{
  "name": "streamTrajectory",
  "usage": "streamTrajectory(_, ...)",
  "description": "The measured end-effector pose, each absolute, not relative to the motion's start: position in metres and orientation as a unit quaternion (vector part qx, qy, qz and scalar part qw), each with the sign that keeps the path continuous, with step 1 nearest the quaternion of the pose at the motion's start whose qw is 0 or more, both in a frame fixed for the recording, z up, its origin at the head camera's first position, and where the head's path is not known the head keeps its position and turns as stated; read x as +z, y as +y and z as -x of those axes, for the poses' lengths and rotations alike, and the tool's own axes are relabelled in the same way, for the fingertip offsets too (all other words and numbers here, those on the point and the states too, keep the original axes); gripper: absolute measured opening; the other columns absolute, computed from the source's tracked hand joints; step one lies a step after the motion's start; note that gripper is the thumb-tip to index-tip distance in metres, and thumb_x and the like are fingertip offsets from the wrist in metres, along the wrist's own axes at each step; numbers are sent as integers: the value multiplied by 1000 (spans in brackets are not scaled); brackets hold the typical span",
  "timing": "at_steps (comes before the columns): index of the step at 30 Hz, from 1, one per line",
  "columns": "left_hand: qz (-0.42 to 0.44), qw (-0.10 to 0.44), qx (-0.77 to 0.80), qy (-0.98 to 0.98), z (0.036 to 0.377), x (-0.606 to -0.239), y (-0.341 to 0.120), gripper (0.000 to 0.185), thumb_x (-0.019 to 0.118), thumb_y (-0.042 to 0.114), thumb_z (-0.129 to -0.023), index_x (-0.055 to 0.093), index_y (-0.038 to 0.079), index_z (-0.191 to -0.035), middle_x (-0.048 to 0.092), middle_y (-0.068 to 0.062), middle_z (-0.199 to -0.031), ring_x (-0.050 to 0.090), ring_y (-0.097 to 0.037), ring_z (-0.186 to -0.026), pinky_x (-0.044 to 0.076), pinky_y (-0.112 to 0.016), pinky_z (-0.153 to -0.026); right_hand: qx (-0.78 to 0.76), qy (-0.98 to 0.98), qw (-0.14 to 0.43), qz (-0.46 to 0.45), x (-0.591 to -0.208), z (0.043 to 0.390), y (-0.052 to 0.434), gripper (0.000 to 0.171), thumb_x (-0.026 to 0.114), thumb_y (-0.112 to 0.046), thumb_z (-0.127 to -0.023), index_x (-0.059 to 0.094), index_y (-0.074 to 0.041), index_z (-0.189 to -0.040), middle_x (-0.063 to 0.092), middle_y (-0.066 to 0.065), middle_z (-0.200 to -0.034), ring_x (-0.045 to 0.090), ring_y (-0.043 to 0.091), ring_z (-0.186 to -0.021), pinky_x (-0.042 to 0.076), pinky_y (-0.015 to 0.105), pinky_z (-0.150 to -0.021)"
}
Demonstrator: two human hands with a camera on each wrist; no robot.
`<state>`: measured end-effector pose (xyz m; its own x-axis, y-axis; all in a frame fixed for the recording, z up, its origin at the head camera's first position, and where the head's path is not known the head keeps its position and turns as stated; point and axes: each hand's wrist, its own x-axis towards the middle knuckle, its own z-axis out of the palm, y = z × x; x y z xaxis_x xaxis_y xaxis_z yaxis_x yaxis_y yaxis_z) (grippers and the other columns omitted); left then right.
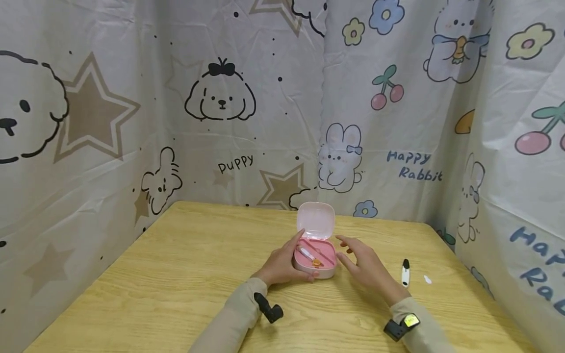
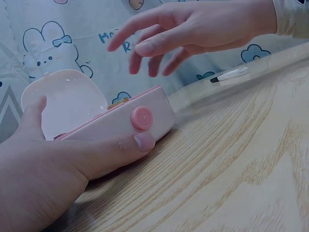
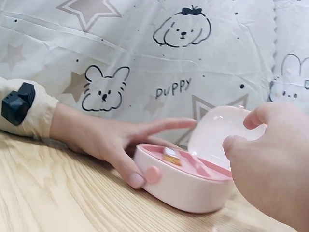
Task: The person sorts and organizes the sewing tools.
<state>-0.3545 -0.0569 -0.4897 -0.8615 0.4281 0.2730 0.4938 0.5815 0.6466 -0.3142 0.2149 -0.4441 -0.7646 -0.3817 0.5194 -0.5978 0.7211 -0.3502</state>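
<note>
Left hand [image 1: 282,264]: wrapped round the near left side of the pink case [image 1: 315,262], thumb against its front wall beside the round pink button [image 2: 142,118], index finger laid along the far rim by the hinge.
Right hand [image 1: 364,267]: released, fingers spread and relaxed, hovering just right of the case; whether a fingertip grazes its wall cannot be told.
Pink case: between the two hands, flat on the table, lid [image 1: 315,220] swung up and standing open on the far side.
Inside: shallow pink tray divided into compartments, holding a small pale tool with an orange tip [image 1: 311,257], possibly a lens applicator, too small to be sure.
Edges and room: bare board open on the near side of both hands and well out to the left of the left hand; less room right of the right hand, where a black-and-white pen [image 1: 405,272] lies near and a small white scrap [image 1: 427,280] just beyond it.
Materials: case smooth glossy plastic with rounded corners; beige knit sleeves at both wrists, each with a black wrist device.
Surface: wooden table [image 1: 167,279], pale yellow with a clear grain.
Room: creased cartoon curtains [image 1: 220,108] with puppies, rabbits, stars and cherries hung close round the far and side edges.
</note>
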Motion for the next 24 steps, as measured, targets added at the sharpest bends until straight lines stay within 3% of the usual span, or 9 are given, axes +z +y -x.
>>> streamTrajectory(9, 267, 52, -385, -882, 354, -488, -58, 131, 92, 61, -68, 9, 39, -167, 32, -2, -166, 39, -30, -145, 36, -56, -113, 258, -924, 199, -198, -449, 309, 253, 46, 65, -19, -104, 54, -7, -148, 63, 17, -130, 63, 35, -109, 53, 55, -89)
streamTrajectory(17, 259, 45, -385, -884, 353, -488, -58, 131, 91, 62, -68, 9, 39, -167, 31, -1, -167, 38, -30, -146, 35, -56, -114, 225, -925, 262, -158, -450, 305, 276, 41, 69, -9, -98, 61, 6, -135, 63, 27, -126, 66, 40, -98, 54, 57, -81)
streamTrajectory(24, 260, 39, -389, -883, 352, -488, -58, 131, 91, 62, -68, 8, 39, -167, 29, 0, -167, 37, -29, -147, 34, -57, -114, 171, -963, 202, -54, -452, 301, 289, 50, 63, -17, -98, 55, 12, -137, 53, 38, -131, 54, 57, -115, 45, 68, -93)
